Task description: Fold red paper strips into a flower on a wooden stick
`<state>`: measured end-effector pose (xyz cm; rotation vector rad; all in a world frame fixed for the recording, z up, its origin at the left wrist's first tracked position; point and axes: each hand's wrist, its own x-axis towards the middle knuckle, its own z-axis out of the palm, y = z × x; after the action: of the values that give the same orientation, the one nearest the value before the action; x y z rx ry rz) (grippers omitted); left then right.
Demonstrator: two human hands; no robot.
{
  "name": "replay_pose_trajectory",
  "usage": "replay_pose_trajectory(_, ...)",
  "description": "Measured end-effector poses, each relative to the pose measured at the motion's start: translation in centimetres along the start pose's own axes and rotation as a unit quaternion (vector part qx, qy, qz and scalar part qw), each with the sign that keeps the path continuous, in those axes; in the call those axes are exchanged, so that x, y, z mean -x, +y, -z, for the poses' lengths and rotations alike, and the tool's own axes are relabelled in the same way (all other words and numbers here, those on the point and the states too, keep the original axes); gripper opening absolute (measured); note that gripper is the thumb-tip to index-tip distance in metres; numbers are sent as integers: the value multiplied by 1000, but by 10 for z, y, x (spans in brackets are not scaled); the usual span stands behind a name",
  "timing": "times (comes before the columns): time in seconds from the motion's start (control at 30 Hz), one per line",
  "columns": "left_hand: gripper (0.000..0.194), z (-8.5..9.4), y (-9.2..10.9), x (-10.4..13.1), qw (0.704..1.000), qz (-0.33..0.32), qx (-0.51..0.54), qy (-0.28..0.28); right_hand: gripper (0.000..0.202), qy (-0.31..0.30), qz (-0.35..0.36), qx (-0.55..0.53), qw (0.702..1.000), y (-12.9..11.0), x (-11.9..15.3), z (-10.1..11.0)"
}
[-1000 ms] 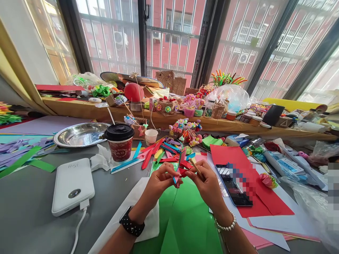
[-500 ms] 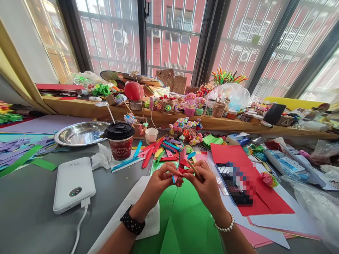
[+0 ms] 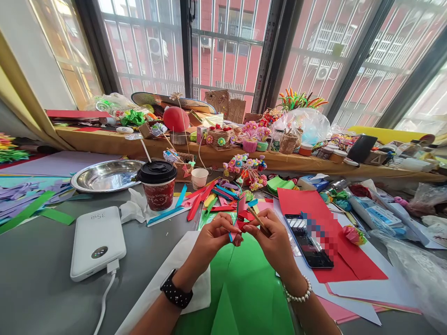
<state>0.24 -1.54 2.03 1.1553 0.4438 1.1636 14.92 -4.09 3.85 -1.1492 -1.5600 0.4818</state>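
Over a green sheet (image 3: 251,284), my left hand (image 3: 217,235) pinches a small folded piece of red, pink and blue paper (image 3: 239,224). My right hand (image 3: 268,235) is closed around a thin tan stick (image 3: 259,220), its thumb and fingertip at the right side of the folded paper. Part of the paper is hidden behind the fingers. Behind the hands lies a pile of coloured paper strips (image 3: 203,197).
To the left are a white power bank (image 3: 99,242) with a cable, a lidded cup (image 3: 158,188) and a metal plate (image 3: 104,177). On the right, a phone (image 3: 309,242) rests on red paper (image 3: 363,260). Crafts crowd the ledge (image 3: 146,148) behind.
My right hand has shifted slightly right, and the stick has tilted a little. My left hand stays nearly in place, still pinching the folded paper.
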Motion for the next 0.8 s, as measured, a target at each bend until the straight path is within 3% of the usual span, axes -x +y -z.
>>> replay_pose_trajectory(0.8,6,1,-2,-1,1000,-21,-7,-13,17,-17,-8,-8,1000,1,-2,3)
